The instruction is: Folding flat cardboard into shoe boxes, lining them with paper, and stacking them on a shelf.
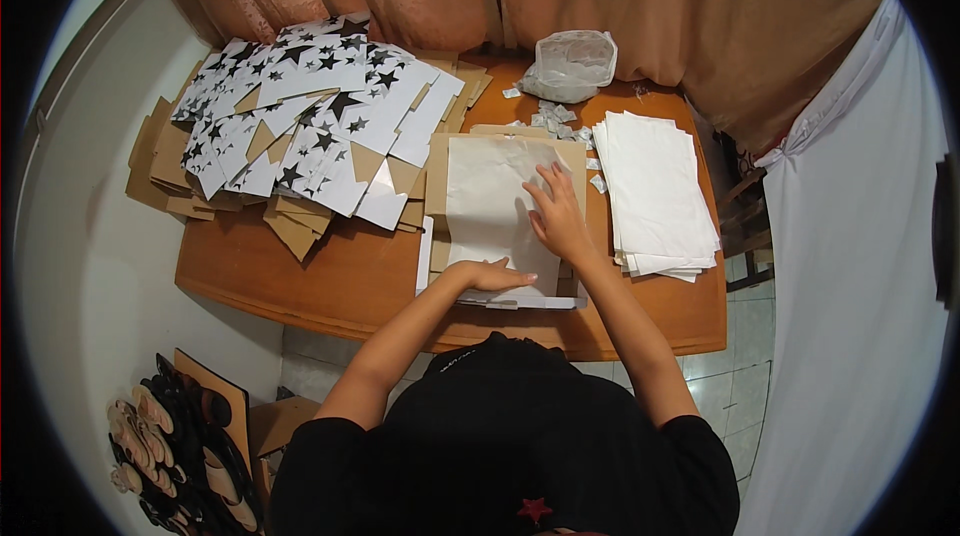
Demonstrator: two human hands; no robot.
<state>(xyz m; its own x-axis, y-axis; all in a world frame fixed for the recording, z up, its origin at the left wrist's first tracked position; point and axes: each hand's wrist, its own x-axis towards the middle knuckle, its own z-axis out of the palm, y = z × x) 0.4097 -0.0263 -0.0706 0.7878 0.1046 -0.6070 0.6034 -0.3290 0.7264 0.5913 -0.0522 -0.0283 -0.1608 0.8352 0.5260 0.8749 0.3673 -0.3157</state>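
In front of me an open cardboard box, brown inside with a white outer edge, lies on the wooden table. A sheet of pale paper is spread over it, creased across its lower part. My left hand rests flat on the sheet's near end, fingers pointing right. Farther up, my right hand lies over the sheet's right side with its fingers spread. Neither hand grips anything. The sheet hides most of the box's inside.
Flattened star-printed cardboard boxes are heaped at the left. A stack of white paper sheets lies at the right. Behind the box stand a translucent bag and several small sachets. Shoes sit on the floor, lower left.
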